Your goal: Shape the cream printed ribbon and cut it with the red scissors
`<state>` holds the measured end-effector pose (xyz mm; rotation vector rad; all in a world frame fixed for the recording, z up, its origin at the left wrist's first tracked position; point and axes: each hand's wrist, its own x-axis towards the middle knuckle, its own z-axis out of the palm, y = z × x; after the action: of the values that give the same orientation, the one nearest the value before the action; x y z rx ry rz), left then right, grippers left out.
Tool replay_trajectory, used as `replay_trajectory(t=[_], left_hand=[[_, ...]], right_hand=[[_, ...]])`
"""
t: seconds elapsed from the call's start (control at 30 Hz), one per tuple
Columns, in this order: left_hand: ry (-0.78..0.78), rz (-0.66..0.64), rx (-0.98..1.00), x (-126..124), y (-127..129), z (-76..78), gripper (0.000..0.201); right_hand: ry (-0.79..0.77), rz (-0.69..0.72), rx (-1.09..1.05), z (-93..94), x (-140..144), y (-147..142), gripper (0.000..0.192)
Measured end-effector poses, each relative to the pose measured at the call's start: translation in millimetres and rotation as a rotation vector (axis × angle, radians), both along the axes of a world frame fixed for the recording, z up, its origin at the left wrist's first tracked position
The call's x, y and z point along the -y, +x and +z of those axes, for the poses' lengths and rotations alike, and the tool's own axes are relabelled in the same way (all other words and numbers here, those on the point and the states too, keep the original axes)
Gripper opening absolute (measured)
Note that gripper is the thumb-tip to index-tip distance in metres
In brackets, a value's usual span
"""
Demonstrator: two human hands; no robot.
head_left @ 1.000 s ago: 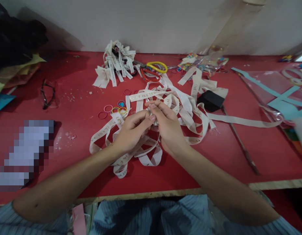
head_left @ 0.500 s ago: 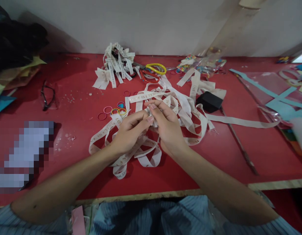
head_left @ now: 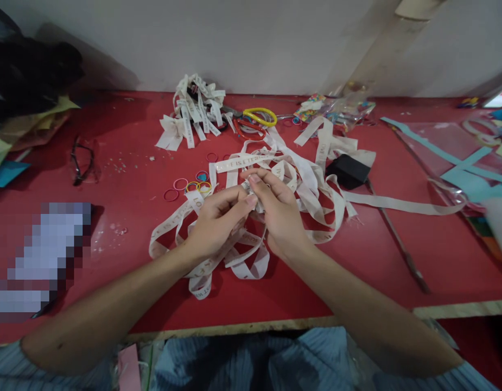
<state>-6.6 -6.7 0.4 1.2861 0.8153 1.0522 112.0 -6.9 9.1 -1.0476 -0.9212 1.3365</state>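
1. At the middle of the red table (head_left: 295, 304), the left hand (head_left: 218, 220) and the right hand (head_left: 281, 212) meet, thumbs and fingertips pinching a small bunched piece of white ribbon (head_left: 247, 185) between them.
2. Right at the fingertips, that piece is mostly covered by the fingers; whether it joins the ribbon below cannot be told.
3. Under and around both hands, a loose tangle of printed ribbon (head_left: 310, 176) spreads over the table, with loops on the near side below the wrists and more beyond the fingers. A long tail (head_left: 401, 203) runs off to the right.
4. Just beyond the left hand, to its left, lie small coloured rings (head_left: 199, 187), some overlapping.
5. Farther off, yellow-handled scissors (head_left: 273, 118) and red-handled scissors (head_left: 251, 137) lie beside each other; to their left sits a heap of cut, knotted ribbon (head_left: 197, 114).
6. To the right of the right hand, a black block (head_left: 348, 169) rests by the tangle, and a thin rod (head_left: 398, 238) slants toward the near edge.
7. At the far left lie dark-framed glasses (head_left: 77, 162); at the far right, pale blue strips (head_left: 470, 165).
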Motion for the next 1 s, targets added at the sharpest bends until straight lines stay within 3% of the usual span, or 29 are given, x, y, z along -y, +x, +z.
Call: replay_trajectory(t=[0.33, 1.0], left_hand=[[0.079, 0.034, -0.11, 3.3, 2.6, 5.2, 0.041], [0.111, 0.024, -0.137, 1.4, -0.1, 3.4, 0.04]], right_hand=[[-0.046, -0.007, -0.011, 0.6, 0.1, -0.6, 0.012], [-0.046, 0.0, -0.019, 1.1, -0.7, -0.2, 0.011]])
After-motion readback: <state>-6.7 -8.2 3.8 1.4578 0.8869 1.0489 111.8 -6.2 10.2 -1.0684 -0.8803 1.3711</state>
